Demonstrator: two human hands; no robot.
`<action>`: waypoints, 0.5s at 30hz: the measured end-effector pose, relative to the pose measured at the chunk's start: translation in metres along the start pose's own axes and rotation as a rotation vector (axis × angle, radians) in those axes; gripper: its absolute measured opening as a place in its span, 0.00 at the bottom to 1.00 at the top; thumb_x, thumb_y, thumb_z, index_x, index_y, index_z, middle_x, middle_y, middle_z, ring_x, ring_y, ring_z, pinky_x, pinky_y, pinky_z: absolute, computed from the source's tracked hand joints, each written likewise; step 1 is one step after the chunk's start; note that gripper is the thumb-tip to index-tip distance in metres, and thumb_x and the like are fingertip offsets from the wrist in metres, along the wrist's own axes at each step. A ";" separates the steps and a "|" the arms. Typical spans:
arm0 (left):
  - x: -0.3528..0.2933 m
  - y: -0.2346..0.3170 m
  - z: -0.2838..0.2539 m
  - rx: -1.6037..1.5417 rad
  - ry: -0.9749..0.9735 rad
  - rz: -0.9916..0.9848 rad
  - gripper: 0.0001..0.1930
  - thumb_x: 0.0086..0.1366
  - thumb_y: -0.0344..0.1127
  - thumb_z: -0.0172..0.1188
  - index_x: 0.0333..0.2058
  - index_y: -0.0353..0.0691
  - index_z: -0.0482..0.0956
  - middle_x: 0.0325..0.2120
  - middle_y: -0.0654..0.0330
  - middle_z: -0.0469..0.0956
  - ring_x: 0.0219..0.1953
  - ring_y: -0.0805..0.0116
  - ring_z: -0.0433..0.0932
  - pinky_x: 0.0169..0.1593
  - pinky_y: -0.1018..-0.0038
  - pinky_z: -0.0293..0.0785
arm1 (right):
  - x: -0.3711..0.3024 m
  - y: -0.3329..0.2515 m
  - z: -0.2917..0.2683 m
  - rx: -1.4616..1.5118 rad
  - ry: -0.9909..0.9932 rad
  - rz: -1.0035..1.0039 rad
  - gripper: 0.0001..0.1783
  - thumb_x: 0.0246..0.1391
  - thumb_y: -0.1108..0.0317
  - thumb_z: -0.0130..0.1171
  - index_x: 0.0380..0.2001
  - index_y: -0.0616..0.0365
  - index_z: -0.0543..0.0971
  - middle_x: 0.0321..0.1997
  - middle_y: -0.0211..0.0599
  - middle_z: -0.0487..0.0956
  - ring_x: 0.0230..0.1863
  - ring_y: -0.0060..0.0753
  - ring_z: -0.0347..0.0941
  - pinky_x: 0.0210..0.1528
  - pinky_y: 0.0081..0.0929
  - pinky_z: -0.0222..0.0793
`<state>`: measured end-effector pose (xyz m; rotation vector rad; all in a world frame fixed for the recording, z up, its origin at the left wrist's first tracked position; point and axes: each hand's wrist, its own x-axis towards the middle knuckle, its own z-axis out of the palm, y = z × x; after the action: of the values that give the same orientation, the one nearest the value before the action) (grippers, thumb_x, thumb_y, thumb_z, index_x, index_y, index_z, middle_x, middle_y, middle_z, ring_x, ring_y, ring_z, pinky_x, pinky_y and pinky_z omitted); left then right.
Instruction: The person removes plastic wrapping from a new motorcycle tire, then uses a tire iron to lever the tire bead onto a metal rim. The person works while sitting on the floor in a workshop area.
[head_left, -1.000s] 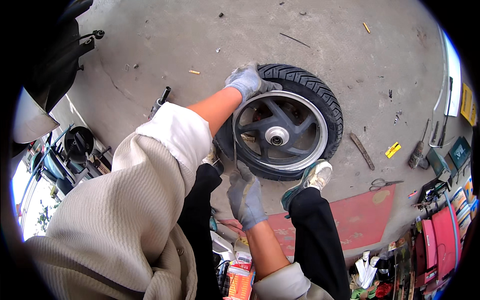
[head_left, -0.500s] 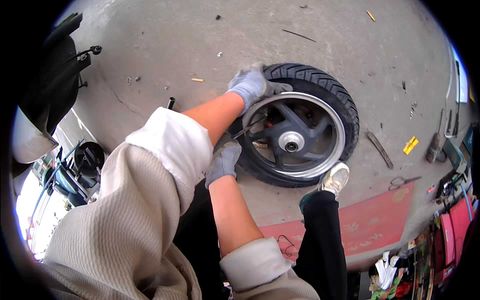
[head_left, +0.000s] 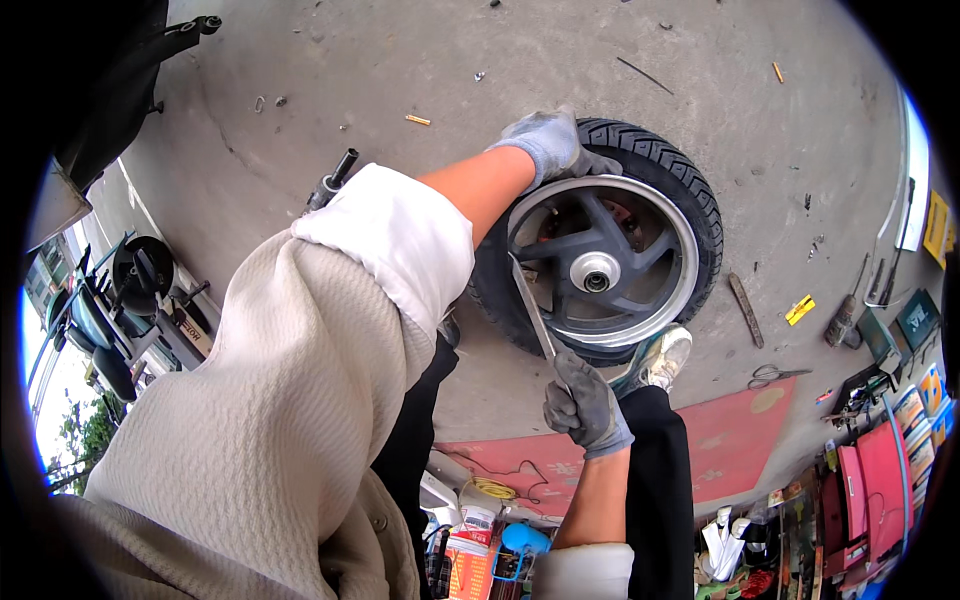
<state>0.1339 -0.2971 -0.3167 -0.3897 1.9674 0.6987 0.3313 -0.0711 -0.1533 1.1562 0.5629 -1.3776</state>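
Note:
A wheel lies flat on the concrete floor, with a black tyre (head_left: 665,155) around a dark spoked rim (head_left: 620,275) with a silver edge. My left hand (head_left: 555,148), in a grey-blue work glove, grips the tyre's far left side, its thumb lying along the sidewall near the rim. In my right hand (head_left: 588,405), gloved in grey, is a flat metal tyre lever (head_left: 533,305). It slants up and left over the near-left tyre, its far tip at the rim's edge. Whether the tip is hooked under the tyre bead I cannot tell. My right shoe (head_left: 660,358) stands against the tyre's near edge.
A flat worn bar (head_left: 745,310), a yellow packet (head_left: 800,310) and scissors (head_left: 775,376) lie right of the wheel. Left of it is a dark tubular tool (head_left: 332,182). A red mat (head_left: 720,445) lies nearer; toolboxes (head_left: 915,318) stand far right.
My right hand has swung from the wheel's left side toward me and rightward, taking the lever with it. My left hand stays on the tyre. The whole view has shifted slightly.

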 end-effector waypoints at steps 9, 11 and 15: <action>0.010 -0.005 0.000 0.026 0.037 -0.018 0.56 0.44 0.71 0.75 0.62 0.33 0.72 0.57 0.43 0.78 0.61 0.47 0.76 0.66 0.61 0.69 | 0.000 -0.024 0.086 -0.192 0.216 -0.073 0.07 0.67 0.66 0.48 0.40 0.53 0.76 0.15 0.22 0.62 0.09 0.16 0.55 0.12 0.21 0.47; 0.014 -0.004 0.007 0.058 0.037 -0.052 0.56 0.45 0.71 0.75 0.63 0.34 0.71 0.56 0.44 0.79 0.61 0.47 0.76 0.65 0.61 0.70 | 0.004 -0.017 0.115 -0.159 0.255 -0.133 0.09 0.69 0.66 0.49 0.40 0.56 0.76 0.20 0.23 0.65 0.16 0.17 0.63 0.17 0.21 0.56; 0.008 0.001 0.004 0.014 -0.007 0.002 0.52 0.48 0.67 0.76 0.62 0.33 0.71 0.55 0.44 0.80 0.60 0.48 0.77 0.64 0.63 0.70 | 0.062 0.036 0.161 -0.246 0.466 -0.540 0.12 0.68 0.69 0.47 0.46 0.64 0.76 0.37 0.49 0.81 0.41 0.43 0.79 0.46 0.33 0.72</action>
<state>0.1321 -0.2931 -0.3252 -0.3763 1.9654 0.6869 0.3279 -0.2462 -0.1340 1.1707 1.4207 -1.4268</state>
